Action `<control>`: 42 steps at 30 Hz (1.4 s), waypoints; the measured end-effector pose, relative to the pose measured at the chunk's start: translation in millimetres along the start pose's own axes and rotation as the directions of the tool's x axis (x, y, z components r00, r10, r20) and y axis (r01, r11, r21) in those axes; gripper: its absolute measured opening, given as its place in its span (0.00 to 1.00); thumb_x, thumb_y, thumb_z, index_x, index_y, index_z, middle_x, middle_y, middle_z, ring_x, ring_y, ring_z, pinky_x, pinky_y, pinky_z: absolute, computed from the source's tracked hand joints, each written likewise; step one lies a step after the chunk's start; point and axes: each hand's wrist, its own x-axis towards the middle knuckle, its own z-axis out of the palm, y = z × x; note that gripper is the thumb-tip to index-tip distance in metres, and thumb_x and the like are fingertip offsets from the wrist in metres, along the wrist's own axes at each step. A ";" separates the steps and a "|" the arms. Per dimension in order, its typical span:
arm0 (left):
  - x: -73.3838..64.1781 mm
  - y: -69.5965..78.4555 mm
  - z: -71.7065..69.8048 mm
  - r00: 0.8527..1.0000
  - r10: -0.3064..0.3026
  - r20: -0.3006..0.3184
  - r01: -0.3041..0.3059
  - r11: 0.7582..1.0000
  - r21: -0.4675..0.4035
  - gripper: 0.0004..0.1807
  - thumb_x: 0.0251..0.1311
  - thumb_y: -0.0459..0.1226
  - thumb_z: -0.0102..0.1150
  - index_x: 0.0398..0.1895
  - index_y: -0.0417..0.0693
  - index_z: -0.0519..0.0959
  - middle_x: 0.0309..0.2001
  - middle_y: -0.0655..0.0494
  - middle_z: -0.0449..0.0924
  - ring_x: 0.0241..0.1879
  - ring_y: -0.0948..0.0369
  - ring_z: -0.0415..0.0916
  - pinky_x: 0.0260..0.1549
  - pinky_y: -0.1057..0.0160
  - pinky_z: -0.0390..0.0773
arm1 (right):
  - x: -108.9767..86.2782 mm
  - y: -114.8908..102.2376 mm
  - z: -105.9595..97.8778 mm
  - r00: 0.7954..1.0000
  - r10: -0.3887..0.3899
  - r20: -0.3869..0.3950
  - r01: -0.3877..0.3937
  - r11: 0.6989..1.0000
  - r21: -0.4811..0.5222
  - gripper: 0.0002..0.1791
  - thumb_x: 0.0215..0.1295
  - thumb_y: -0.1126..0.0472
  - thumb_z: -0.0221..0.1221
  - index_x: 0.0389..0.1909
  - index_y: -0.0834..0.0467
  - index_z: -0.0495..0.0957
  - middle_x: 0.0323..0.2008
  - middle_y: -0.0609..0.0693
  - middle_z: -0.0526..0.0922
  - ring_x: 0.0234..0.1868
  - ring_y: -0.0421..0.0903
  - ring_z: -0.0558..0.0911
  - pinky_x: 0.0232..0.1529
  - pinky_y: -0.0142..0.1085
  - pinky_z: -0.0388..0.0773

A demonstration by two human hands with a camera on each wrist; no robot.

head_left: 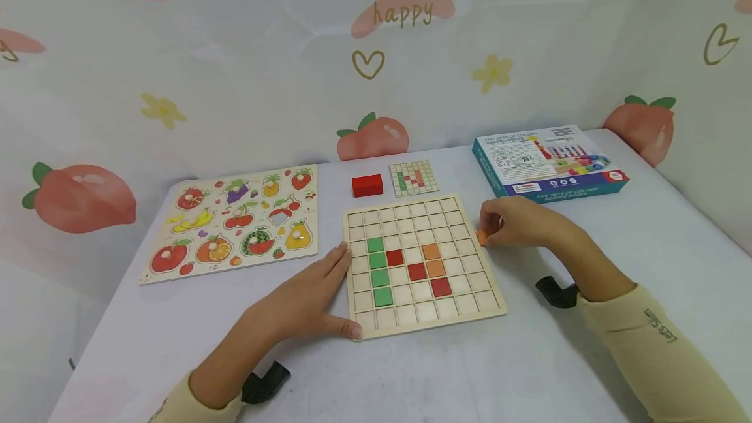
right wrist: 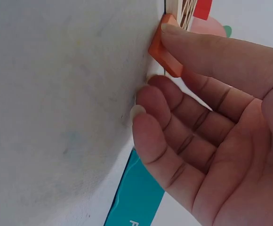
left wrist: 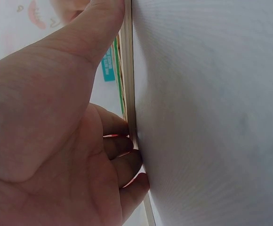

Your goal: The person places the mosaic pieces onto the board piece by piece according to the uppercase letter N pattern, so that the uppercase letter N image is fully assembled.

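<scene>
A wooden grid board [head_left: 405, 322] lies on the white table with green tiles [head_left: 378, 278], red tiles [head_left: 416, 271] and orange tiles [head_left: 431, 251] in some of its squares. My left hand [head_left: 305, 299] rests along the board's left edge, thumb at the near corner and fingers fairly straight; the left wrist view shows the fingertips at the board's side [left wrist: 130, 94]. Off the board's right edge, my right hand [head_left: 517, 222] pinches an orange tile [right wrist: 167, 47] between thumb and fingers, low over the table. Its other fingers curl loosely below.
Behind the board sit a red block [head_left: 367, 186] and a small pattern card [head_left: 414, 178] with a coloured grid. A fruit peg puzzle [head_left: 235, 224] lies at left. A teal and white box [head_left: 552, 162] stands at back right, before a printed cloth wall [head_left: 282, 70].
</scene>
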 end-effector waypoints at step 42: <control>-0.1 -1.6 0.3 1.000 0.018 0.002 -0.018 1.000 0.006 0.70 0.45 0.72 0.65 0.80 0.40 0.46 0.80 0.46 0.39 0.77 0.48 0.43 0.70 0.48 0.58 | 19.3 -22.1 -4.7 0.997 -0.071 0.018 0.067 0.983 0.170 0.02 0.64 0.67 0.65 0.34 0.58 0.81 0.31 0.50 0.80 0.35 0.48 0.76 0.33 0.38 0.76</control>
